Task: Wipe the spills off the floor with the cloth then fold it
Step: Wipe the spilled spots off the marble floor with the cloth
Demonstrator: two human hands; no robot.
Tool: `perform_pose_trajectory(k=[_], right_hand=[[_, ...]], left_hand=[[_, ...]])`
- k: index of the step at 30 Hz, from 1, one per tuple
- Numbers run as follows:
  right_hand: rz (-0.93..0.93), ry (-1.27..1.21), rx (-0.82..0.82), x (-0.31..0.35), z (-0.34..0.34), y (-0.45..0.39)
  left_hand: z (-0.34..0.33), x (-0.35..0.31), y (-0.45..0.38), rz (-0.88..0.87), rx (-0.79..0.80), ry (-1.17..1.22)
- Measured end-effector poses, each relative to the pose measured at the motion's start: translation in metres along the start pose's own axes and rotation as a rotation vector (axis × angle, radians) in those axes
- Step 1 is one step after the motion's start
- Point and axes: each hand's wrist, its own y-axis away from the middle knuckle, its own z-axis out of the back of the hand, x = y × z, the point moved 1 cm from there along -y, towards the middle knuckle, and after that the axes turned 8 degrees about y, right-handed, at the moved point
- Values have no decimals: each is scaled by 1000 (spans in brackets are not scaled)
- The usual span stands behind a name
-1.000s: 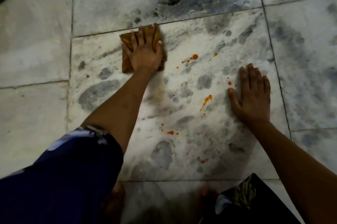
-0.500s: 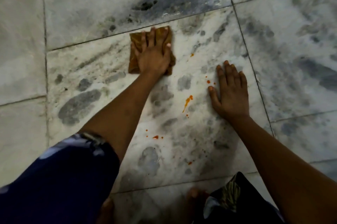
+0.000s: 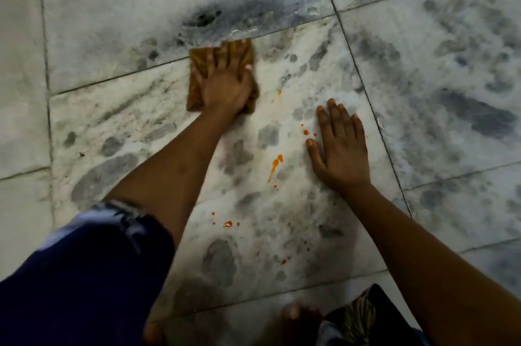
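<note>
- a dark blue sleeve (image 3: pixel 79 275) is filling the near left corner, with bare toes (image 3: pixel 293 313) showing at the bottom edge.
- orange spills (image 3: pixel 275 165) are still dotting the marble floor (image 3: pixel 112 126) between the arms; the cluster beside the cloth has thinned since a second ago, so wiping is working but is far from finished.
- the right hand (image 3: pixel 342 148) is lying flat on the floor, fingers straight, bracing.
- farthest, the left hand (image 3: pixel 225 83) is pressing flat on the brown cloth (image 3: pixel 197 75) by the tile seam, fingers extended; folding is yet to come.
</note>
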Motion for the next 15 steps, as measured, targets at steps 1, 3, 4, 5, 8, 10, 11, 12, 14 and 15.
perform_pose_trajectory(k=[1, 3, 4, 5, 8, 10, 11, 12, 14, 15], right_hand=[[3, -1, 0, 1, 0, 1], [-3, 3, -16, -1, 1, 1], [-10, 3, -21, -1, 1, 2], [-14, 3, -21, -1, 1, 2], [-16, 4, -20, -1, 0, 0], [-23, -3, -17, -2, 0, -4], [-27, -7, -16, -2, 0, -4], [-33, -7, -11, -2, -1, -3], [-34, -3, 0, -1, -3, -1], [-36, -5, 9, 0, -4, -1]], left_hand=[[-4, -15, -9, -20, 13, -6], [-17, -43, -9, -138, 25, -56], [-23, -49, 4, -219, 26, -91], [-27, -51, 20, -317, 33, -122], [-27, -18, 69, -579, 87, -145], [-16, 14, 75, -625, 116, -171], [-10, 25, 65, -592, 115, -179], [-6, 30, 51, -513, 103, -177], [-1, 20, 20, -291, 59, -143], [-1, 8, 7, -213, 41, -129]])
